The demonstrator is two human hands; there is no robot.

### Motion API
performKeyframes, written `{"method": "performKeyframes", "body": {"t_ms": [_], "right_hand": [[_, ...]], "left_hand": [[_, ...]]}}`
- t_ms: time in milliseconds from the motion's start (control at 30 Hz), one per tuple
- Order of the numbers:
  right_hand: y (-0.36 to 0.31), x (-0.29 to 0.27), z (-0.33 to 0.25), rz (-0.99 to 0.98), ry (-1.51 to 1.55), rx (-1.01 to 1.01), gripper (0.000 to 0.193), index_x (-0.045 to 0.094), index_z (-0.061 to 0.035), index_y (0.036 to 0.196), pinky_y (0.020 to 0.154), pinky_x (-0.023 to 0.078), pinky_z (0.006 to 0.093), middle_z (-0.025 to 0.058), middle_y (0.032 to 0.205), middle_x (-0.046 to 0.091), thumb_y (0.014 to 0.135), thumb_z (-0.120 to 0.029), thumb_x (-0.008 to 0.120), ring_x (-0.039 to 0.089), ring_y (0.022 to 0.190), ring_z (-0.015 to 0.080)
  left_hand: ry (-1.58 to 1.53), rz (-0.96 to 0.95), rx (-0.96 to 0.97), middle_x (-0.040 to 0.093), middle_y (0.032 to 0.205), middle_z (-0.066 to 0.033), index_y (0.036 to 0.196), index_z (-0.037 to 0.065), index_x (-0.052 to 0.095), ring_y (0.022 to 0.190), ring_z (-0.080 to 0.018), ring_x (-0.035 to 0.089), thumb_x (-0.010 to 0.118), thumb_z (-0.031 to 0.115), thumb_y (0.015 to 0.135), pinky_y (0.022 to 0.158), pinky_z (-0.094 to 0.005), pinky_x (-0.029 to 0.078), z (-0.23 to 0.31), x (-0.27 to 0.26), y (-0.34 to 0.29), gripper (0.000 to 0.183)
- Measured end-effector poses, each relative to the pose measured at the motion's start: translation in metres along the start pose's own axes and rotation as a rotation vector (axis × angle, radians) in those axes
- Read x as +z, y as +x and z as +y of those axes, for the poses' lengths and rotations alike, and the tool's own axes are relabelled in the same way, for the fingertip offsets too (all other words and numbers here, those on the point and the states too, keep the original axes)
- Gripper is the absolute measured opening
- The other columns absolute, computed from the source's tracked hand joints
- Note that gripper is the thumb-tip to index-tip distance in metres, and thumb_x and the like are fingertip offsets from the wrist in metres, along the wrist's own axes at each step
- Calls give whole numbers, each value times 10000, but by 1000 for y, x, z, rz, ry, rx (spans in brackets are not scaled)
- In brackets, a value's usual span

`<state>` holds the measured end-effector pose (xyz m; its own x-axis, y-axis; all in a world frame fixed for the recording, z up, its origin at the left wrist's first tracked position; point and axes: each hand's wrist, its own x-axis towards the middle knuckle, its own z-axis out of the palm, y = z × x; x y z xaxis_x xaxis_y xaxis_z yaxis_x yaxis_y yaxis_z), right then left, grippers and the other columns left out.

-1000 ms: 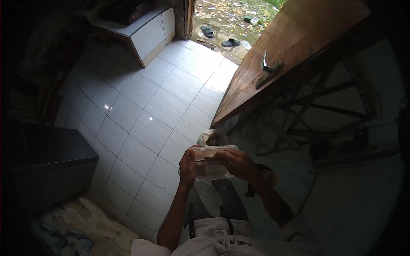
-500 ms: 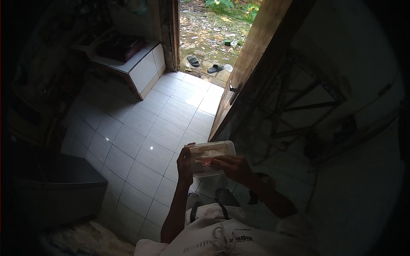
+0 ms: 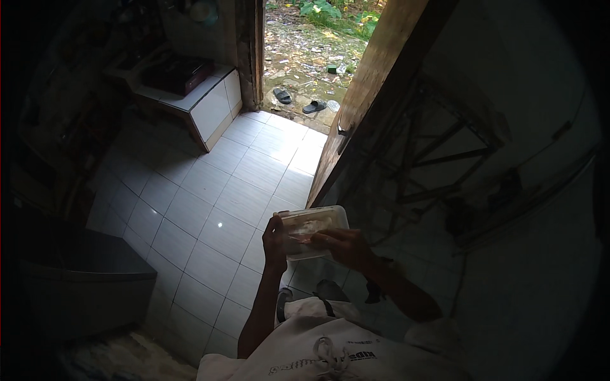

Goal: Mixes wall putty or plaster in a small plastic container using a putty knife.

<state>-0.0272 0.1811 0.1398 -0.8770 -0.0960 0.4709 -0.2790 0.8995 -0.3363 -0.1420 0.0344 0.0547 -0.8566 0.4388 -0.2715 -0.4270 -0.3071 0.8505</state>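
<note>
A shallow white rectangular plastic container (image 3: 343,219) is held in front of my body, above the floor. My left hand (image 3: 274,244) is closed around its left side, the thumb over the rim. My right hand (image 3: 346,246) reaches over from the right, with fingers bent together inside the container. Beneath those fingertips shows a small pinkish thing, too dim to name, and the fingers partly hide it. Some pale whitish stuff (image 3: 314,225) lies in the container beside the fingertips; its kind is unclear.
A wooden door (image 3: 362,89) stands ajar ahead, with black sandals (image 3: 314,106) on the ground outside. At the left, a dark red stove-like appliance (image 3: 179,73) sits on a tiled counter (image 3: 216,108). A dark box-shaped piece (image 3: 121,257) is lower left; a dark frame (image 3: 445,143) leans right.
The view has shifted slightly. My left hand keeps its hold on the container. My right fingers stay inside it with a small move, and less of the pinkish thing shows.
</note>
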Motion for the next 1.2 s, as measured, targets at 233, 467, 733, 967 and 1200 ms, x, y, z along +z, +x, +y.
{"method": "performKeyframes", "body": {"t_ms": [233, 467, 733, 967, 1200], "right_hand": [[-5, 11, 3, -86, 55, 60, 358, 694, -145, 1080, 643, 594, 352, 42, 1000, 714, 733, -54, 695, 712, 796, 237], [15, 10, -6, 27, 89, 79, 341, 712, -115, 1042, 631, 596, 365, 76, 958, 726, 722, 3, 699, 719, 739, 271], [12, 20, -10, -103, 102, -2, 401, 690, -124, 1102, 621, 594, 360, 66, 941, 724, 728, 22, 680, 718, 736, 262], [21, 12, -5, 8, 232, 78, 406, 676, -133, 1123, 654, 598, 383, 78, 993, 712, 752, 23, 631, 715, 762, 284], [28, 12, 1, -85, 162, 82, 275, 688, -70, 1071, 635, 593, 362, 117, 933, 723, 804, -5, 703, 726, 757, 276]], "left_hand": [[5, 72, -28, 638, 964, -46, 1135, 38, 633, 891, -117, 592, 479, 432, 1028, 795, -283, 501, 7, -8, -6, 436], [78, -10, 60, 645, 970, -64, 1146, 39, 631, 903, -135, 599, 469, 509, 1009, 802, -294, 509, 5, -23, -3, 517], [26, 111, -61, 642, 957, -58, 1129, 33, 624, 880, -144, 600, 480, 526, 998, 799, -299, 505, 10, -28, 0, 529], [-10, 46, -2, 641, 957, -63, 1113, 30, 620, 873, -145, 599, 471, 556, 990, 798, -309, 506, 15, -29, 4, 560], [40, 75, -102, 643, 955, -59, 1108, 35, 625, 868, -138, 608, 473, 550, 992, 778, -299, 514, 20, -21, 5, 549]]}}
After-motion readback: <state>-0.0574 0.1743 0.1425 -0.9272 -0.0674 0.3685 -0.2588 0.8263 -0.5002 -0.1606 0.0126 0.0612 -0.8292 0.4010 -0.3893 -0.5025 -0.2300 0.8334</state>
